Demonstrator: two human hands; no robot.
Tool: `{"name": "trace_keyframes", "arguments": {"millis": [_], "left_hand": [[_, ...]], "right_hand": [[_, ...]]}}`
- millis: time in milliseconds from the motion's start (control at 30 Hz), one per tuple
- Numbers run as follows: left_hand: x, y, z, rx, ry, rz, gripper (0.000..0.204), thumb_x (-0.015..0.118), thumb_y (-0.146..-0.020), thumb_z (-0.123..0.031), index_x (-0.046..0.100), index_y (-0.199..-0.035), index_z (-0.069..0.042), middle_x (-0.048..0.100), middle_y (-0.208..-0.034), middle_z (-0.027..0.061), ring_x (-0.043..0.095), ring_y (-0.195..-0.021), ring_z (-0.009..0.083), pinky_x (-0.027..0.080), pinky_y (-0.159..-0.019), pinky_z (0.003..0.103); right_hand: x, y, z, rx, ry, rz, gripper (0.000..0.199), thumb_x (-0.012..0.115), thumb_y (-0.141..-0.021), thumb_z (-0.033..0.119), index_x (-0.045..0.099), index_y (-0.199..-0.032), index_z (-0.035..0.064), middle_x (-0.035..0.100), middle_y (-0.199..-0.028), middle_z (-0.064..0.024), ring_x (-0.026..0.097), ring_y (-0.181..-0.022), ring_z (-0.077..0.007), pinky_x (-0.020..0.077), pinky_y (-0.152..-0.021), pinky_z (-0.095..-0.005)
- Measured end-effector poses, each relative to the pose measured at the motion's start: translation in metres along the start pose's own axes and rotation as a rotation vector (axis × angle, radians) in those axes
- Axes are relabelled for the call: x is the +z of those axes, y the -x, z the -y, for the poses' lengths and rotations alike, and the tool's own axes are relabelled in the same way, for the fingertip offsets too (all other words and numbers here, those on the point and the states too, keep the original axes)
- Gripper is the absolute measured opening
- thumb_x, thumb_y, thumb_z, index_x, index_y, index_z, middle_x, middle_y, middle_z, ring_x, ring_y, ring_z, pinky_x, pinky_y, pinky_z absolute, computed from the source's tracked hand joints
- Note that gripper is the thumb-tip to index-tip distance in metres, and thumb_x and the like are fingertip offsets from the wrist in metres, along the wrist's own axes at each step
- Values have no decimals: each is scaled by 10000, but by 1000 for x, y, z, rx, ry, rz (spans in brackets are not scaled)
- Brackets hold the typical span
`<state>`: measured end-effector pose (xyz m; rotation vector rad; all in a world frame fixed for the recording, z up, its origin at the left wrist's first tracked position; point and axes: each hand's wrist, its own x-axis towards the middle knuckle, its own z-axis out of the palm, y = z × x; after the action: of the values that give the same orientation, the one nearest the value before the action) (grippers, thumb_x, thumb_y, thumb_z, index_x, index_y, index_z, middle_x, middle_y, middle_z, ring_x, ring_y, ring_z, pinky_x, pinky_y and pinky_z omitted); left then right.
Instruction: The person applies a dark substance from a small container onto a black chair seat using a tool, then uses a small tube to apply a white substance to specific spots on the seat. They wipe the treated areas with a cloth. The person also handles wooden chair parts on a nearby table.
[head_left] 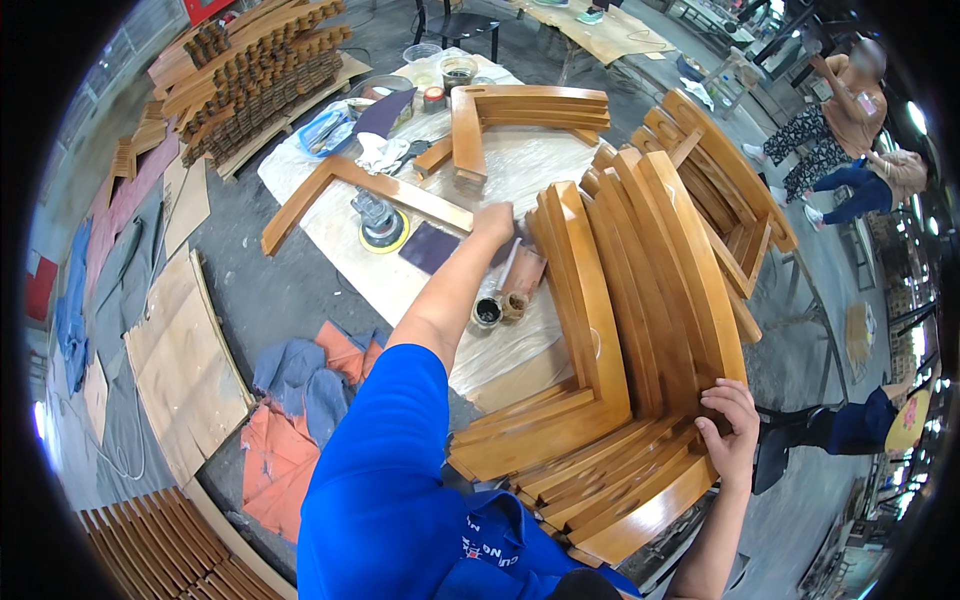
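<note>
My left hand (493,222) is closed beside the end of an L-shaped wooden piece (400,190) on the covered table. What its fingers hold, if anything, is hidden. Just below it are a brownish flat-sided block (523,270) and two small open jars, one with dark contents (487,313) and one brownish (515,305). My right hand (735,420) curls its fingers and thumb over the outer corner of a curved, L-shaped wooden frame (690,260). That frame stands at the right of several similar glossy brown frames (580,300) packed close together before me.
A round sander (382,232) and a dark sanding sheet (428,247) lie on the table. Behind are more wooden frames (530,100), a blue tray (325,132) and containers (459,70). Cloths (300,380) lie left; stacked wood parts (270,90) stand far left. People (850,120) are at the right.
</note>
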<state>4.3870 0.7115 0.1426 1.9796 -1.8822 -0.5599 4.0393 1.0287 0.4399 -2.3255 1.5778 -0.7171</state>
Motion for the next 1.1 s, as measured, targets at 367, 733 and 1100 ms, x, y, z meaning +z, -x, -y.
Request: {"name": "trace_keyframes", "arguments": {"millis": [367, 733, 1100], "left_hand": [[-109, 46, 51, 131, 851, -552, 250, 729, -829, -179, 594, -1000, -56, 638, -875, 38, 592, -799, 144, 491, -727, 294], [-89, 363, 168, -520, 1146, -229, 217, 677, -872, -82, 649, -1078, -20, 673, -942, 50, 628, -834, 119, 508, -748, 267], [-97, 461, 194, -506, 768, -139, 228, 717, -820, -132, 660, -1012, -22, 687, -895, 73, 647, -816, 158, 511, -736, 306]], "right_hand": [[2, 0, -1, -75, 1, -27, 216, 718, -670, 31, 649, -872, 3, 663, -949, -122, 592, -1053, -342, 442, -957, -436], [1, 9, -4, -112, -34, -32, 181, 697, -733, 12, 654, -908, -7, 664, -966, -125, 578, -1101, -324, 431, -968, -411], [-14, 2, 20, -23, -46, 146, 206, 703, -742, 17, 655, -939, -16, 659, -1009, -141, 608, -1023, -318, 462, -917, -386]]}}
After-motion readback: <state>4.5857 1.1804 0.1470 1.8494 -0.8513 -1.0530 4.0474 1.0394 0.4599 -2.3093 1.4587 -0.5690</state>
